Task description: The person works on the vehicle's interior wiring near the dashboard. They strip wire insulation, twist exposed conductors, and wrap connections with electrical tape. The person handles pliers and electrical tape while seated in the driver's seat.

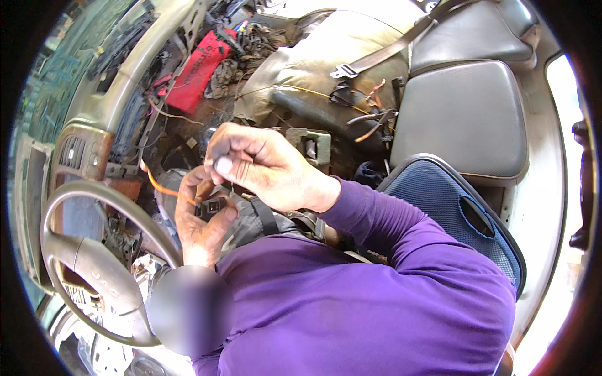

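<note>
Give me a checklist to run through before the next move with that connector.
1. Black connector secure: ok, held in the left hand.
2. Connector opening unobstructed: ok, its open face shows toward the camera.
3. Orange wire seated in the connector: cannot tell, its end is hidden at the left hand.
4. Small piece ready in the right hand: cannot tell, the hand is pinched closed and hides most of what it may hold.
5. Left hand clear of the steering wheel: cannot tell, they look close but depth is unclear.
6. Loose wires tucked away: not ok, ends stick out beside the grey seat.
</note>
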`<move>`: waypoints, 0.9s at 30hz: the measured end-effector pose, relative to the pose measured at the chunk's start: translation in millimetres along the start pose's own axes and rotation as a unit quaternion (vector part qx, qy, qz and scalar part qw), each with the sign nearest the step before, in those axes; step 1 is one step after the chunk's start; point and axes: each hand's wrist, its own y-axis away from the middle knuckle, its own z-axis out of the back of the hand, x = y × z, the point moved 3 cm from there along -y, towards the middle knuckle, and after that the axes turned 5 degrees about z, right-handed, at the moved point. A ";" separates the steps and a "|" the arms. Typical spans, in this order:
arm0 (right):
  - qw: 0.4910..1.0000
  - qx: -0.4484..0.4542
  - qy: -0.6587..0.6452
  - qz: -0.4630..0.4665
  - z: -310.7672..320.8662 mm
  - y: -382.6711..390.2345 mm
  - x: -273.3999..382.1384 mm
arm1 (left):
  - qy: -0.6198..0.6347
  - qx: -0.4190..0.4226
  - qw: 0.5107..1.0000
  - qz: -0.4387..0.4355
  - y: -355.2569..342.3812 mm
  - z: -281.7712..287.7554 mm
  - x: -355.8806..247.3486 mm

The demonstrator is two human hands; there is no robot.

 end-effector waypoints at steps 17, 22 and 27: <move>0.919 0.191 0.322 -0.121 -1.3 -20.0 14.9 | -0.048 -0.031 0.998 0.000 34.0 38.8 -13.9; 0.983 0.117 0.093 -0.109 6.6 -36.7 -4.1 | -0.166 -0.013 0.984 -0.057 33.1 36.8 -38.7; 0.961 -0.018 0.233 -0.151 33.1 -77.7 -21.9 | -0.166 -0.069 0.983 -0.046 26.3 66.0 -74.2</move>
